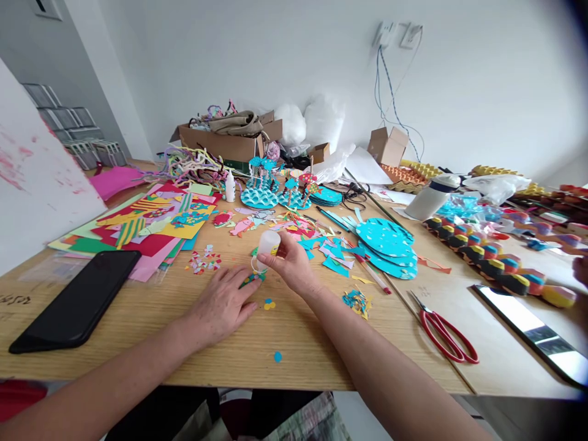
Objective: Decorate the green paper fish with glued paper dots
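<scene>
My right hand [290, 262] is wrapped round a small translucent white bottle [269, 245], tilted with its lower end over a small green paper piece [252, 279]. My left hand [225, 301] lies low on the wooden table, fingers spread, its fingertips on the edge of that green piece. Just below the hands are small blue and yellow paper dots [269, 304], and a single blue dot [278, 356] sits nearer the table's front edge. Left of the bottle is a scatter of tiny red, white and pink scraps [204, 260].
A black phone [78, 300] and stacked coloured paper [156, 226] lie left. To the right are blue paper discs [386, 245], red-handled scissors [445, 334], a second phone [528, 331] and a white bottle [429, 199]. Paper decorations [260, 196] stand behind; part of another person's hand shows at far right.
</scene>
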A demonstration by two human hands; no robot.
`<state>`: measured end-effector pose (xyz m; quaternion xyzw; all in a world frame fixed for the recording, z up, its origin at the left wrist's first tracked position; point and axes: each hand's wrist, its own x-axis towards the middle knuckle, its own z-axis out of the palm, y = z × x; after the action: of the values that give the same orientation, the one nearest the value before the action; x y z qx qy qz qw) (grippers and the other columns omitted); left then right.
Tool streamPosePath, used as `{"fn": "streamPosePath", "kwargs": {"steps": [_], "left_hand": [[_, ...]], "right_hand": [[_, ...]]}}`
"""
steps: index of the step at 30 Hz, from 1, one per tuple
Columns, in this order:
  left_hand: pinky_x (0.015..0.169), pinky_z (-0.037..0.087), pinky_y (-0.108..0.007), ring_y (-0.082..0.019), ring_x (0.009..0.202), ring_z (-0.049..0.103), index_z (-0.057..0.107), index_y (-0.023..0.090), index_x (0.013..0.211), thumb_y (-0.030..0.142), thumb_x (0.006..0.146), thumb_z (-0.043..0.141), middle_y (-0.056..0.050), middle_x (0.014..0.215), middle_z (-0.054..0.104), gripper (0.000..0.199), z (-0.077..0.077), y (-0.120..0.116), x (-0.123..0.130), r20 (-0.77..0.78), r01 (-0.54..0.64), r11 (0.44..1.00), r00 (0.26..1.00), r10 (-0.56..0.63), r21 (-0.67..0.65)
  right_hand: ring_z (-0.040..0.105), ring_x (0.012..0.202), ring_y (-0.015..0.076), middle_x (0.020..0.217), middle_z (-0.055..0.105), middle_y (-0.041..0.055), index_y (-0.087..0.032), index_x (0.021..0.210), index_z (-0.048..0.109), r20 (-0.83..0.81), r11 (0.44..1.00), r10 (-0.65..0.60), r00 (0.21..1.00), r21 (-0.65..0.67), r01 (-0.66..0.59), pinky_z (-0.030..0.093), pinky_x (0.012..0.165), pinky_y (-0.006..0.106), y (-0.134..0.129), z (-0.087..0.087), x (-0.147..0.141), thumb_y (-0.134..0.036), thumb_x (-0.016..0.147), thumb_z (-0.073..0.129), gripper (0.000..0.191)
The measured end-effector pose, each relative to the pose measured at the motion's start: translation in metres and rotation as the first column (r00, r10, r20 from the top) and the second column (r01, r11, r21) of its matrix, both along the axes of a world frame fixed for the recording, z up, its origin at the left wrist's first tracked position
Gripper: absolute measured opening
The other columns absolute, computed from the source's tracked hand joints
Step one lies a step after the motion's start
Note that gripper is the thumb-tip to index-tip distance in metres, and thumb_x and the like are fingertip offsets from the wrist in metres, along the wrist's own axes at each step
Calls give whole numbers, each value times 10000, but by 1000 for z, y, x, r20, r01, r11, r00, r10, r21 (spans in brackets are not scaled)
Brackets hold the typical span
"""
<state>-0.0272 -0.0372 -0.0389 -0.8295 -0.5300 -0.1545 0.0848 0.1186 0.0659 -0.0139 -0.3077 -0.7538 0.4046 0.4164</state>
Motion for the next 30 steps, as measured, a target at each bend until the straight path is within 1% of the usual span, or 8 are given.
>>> {"fn": "streamPosePath", "kwargs": {"steps": [6,13,22,24,26,28,30], "left_hand": [[880,366,-457,-275,1029,485,534,186,1124,298,814,506,-114,1106,547,330,0,0,1,-7,0,1000,1000,0,-11],[870,366,-455,-270,1021,491,530,196,1121,303,807,513,-108,1106,553,332,-1,0,0,2,-3,1000,1000,3,-15],[875,367,-460,-279,1015,482,538,186,1122,309,814,509,-114,1092,548,333,0,-1,1,-22,-10,1000,1000,10,-3],[876,365,-467,-284,1013,481,542,175,1120,311,811,514,-121,1088,550,338,1,-1,1,-23,-14,1000,1000,14,-3],[883,361,-469,-285,1027,475,540,172,1123,308,811,515,-124,1108,544,341,2,-2,1,-24,-12,1000,1000,12,-8],[894,356,-467,-282,1048,468,537,173,1127,298,815,507,-124,1128,538,337,3,-1,1,-25,-9,1000,1000,9,-14],[906,351,-462,-280,1065,462,542,176,1121,289,816,502,-124,1135,538,328,3,-1,1,-27,-7,1000,1000,7,-21]], "right_hand": [[436,622,132,637,495,-35,-209,656,449,129,993,-10,992,119,-5,335,579,258,-6,8,-4,-326,617,690,270],[410,587,118,592,452,-49,-209,591,418,107,989,-28,994,148,12,308,550,242,-10,12,-8,-287,613,669,264],[398,569,116,568,438,-49,-209,565,395,111,974,-45,993,225,19,289,526,236,-12,12,-11,-295,639,661,290],[401,571,115,580,448,-47,-208,576,412,101,979,-38,994,203,17,296,531,238,-11,11,-10,-306,639,659,274],[402,569,113,600,465,-44,-207,611,450,90,988,-50,995,150,36,308,537,241,-8,10,-7,-320,640,655,236],[406,564,113,620,484,-43,-205,677,495,62,994,-95,994,53,92,325,535,244,-2,7,-2,-330,633,654,207],[441,580,118,651,515,-36,-198,746,525,-31,989,-115,993,-94,112,360,549,250,4,4,2,-338,626,651,224]]}}
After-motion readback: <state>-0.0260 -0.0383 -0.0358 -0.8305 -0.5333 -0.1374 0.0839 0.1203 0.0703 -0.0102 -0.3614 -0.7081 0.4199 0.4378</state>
